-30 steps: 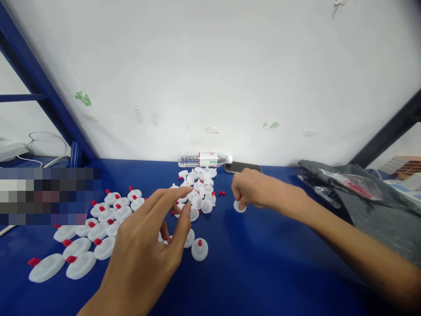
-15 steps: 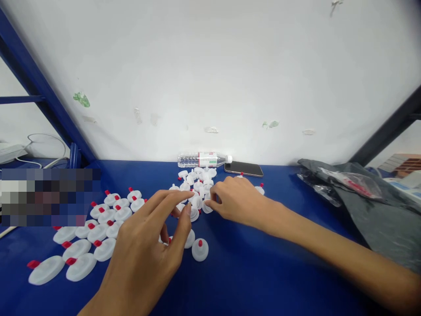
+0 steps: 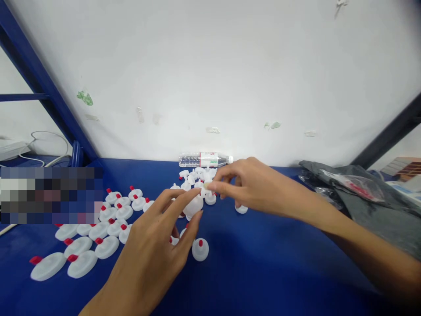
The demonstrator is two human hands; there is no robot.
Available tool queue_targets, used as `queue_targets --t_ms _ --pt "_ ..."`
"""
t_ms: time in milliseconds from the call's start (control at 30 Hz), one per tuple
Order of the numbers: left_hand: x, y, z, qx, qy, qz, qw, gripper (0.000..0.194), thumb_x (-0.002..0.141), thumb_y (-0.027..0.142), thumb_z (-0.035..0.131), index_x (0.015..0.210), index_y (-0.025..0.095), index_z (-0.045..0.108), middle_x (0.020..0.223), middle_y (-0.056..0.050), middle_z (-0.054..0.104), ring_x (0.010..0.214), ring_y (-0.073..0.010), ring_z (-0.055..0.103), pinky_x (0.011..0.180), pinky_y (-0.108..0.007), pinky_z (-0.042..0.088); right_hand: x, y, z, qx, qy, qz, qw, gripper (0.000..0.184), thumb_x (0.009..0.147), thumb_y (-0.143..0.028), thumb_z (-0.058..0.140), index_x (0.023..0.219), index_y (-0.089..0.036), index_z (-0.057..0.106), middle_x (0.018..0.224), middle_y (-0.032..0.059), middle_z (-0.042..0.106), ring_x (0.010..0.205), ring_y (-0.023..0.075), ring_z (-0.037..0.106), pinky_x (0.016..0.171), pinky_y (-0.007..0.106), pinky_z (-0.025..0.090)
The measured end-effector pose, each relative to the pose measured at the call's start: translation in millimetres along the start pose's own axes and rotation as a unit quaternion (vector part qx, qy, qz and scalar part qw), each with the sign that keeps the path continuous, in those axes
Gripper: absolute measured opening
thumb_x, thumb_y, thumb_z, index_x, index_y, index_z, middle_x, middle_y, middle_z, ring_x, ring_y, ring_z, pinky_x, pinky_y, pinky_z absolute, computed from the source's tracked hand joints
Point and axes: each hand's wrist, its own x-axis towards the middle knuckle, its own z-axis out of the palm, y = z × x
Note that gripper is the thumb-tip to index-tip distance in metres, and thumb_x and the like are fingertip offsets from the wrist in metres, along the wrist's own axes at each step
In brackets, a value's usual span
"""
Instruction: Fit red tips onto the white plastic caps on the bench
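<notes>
White translucent plastic cap (image 3: 193, 205), 1: was held above middle of blue surface (image 3: 263, 272), between thumb and forefinger of left hand (image 3: 153, 239), part-open and curved. Right hand (image 3: 251, 182): was drawn to near-closed pinch at cap's upper end; could not tell whether gripping. Red-tipped caps (image 3: 82, 264): lay in rows toward left edge. Loose white parts (image 3: 210, 199): lay heaped before clear bottle (image 3: 205, 159), set along back edge. Grey bag (image 3: 394, 215): lay toward right edge.

Scuffed white wall (image 3: 210, 66); blue table (image 3: 263, 272)
</notes>
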Motion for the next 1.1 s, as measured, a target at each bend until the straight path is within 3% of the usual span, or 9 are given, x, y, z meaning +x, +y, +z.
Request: queue_targets --t_ms 100,167,267,433,633,800,933,1033,1100 --pt "0 2 -2.0 0.012 0.002 -0.023 1.000 0.032 0.102 0.030 0.061 0.133 0.037 0.060 0.117 0.004 0.067 0.051 -0.0031 0.057 0.055 -0.021 0.051 13 18 7 -0.167 0.037 0.046 0.984 0.029 0.106 -0.036 0.056 0.096 -0.022 0.079 0.071 0.0010 0.074 0.059 0.0147 0.065 0.060 0.028 0.040" --pt "0 3 -2.2 0.011 0.003 -0.028 1.000 0.029 0.101 0.032 0.061 0.130 0.038 0.060 0.118 0.006 0.068 0.050 -0.0037 0.057 0.053 -0.022 0.051 22 33 15 -0.225 0.030 0.066 0.972 0.016 0.099 -0.025 0.065 0.093 -0.021 0.080 0.080 0.0044 0.077 0.069 0.0185 0.068 0.060 0.029 0.037" --pt "0 4 -1.5 0.009 0.002 -0.038 0.999 0.027 0.100 0.033 0.062 0.127 0.038 0.060 0.113 0.007 0.070 0.051 -0.0050 0.058 0.054 -0.023 0.052 32 51 29 -0.235 0.001 0.082 0.968 0.005 0.090 -0.021 0.076 0.091 -0.022 0.081 0.084 0.0060 0.078 0.076 0.0222 0.071 0.059 0.029 0.035" --pt "0 3 -1.5 0.011 0.008 -0.063 0.998 0.022 0.098 0.038 0.064 0.120 0.036 0.060 0.097 0.008 0.071 0.051 -0.0079 0.058 0.051 -0.023 0.051 39 67 43 -0.232 -0.023 0.087 0.968 0.008 0.088 -0.025 0.078 0.095 -0.025 0.081 0.091 0.0055 0.079 0.084 0.0233 0.072 0.061 0.028 0.037" --pt "-1 3 -0.9 -0.011 -0.002 -0.066 0.998 0.013 0.097 0.031 0.064 0.108 0.033 0.058 0.104 0.009 0.073 0.051 -0.0059 0.061 0.048 -0.020 0.049 40 73 47 -0.210 -0.020 0.079 0.974 0.013 0.085 -0.012 0.073 0.087 -0.023 0.080 0.092 0.0050 0.080 0.083 0.0221 0.072 0.059 0.028 0.035" --pt "1 3 -0.2 -0.021 0.001 -0.061 0.998 0.007 0.098 0.030 0.061 0.095 0.028 0.055 0.112 0.006 0.074 0.051 -0.0055 0.061 0.048 -0.020 0.051 37 72 34 -0.155 -0.002 0.061 0.986 0.016 0.082 -0.007 0.071 0.083 -0.021 0.079 0.084 0.0049 0.079 0.079 0.0216 0.072 0.062 0.028 0.040" --pt "1 2 -1.3 -0.009 -0.002 -0.056 0.998 0.007 0.098 0.030 0.061 0.094 0.028 0.056 0.105 0.006 0.074 0.050 -0.0064 0.061 0.045 -0.021 0.049 31 57 12 -0.057 -0.007 0.014 0.998 0.017 0.093 -0.020 0.071 0.108 -0.024 0.080 0.093 0.0005 0.081 0.083 0.0157 0.074 0.068 0.024 0.049" --pt "0 2 -1.3 -0.002 0.004 -0.061 0.998 0.009 0.098 0.031 0.063 0.094 0.028 0.056 0.101 0.007 0.074 0.052 -0.0067 0.062 0.045 -0.020 0.048 24 39 2 0.089 -0.006 -0.065 0.994 0.020 0.098 -0.035 0.070 0.112 -0.026 0.081 0.095 0.0001 0.080 0.085 0.0142 0.072 0.068 0.023 0.051" --pt "0 1 -1.2 0.000 0.006 -0.063 0.998 0.010 0.099 0.031 0.063 0.094 0.028 0.055 0.105 0.007 0.075 0.054 -0.0065 0.064 0.048 -0.020 0.050 20 28 1 0.213 -0.005 -0.110 0.971 0.017 0.093 -0.035 0.076 0.103 -0.023 0.083 0.091 0.0008 0.079 0.082 0.0139 0.071 0.065 0.022 0.051"
